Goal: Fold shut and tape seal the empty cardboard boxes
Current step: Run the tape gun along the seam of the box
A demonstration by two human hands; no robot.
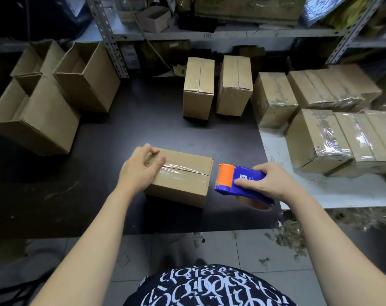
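A small cardboard box [183, 173] lies on the dark table [99, 195] in front of me, its flaps folded shut and a strip of clear tape running along the top seam. My left hand [139, 167] rests on the box's left end, thumb pressing on the tape and fingers curled over the far edge. My right hand [269, 180] grips a blue tape dispenser [243, 184] with an orange roller, held just off the box's right end. The tape roll shows partly beneath the dispenser.
Several open, empty boxes [55, 96] stand at the left. Two taped boxes [198, 87] stand upright at the back centre, and more sealed boxes [331, 129] are stacked at the right on a white surface. Metal shelving [209, 32] runs behind. Shredded debris litters the floor at the right.
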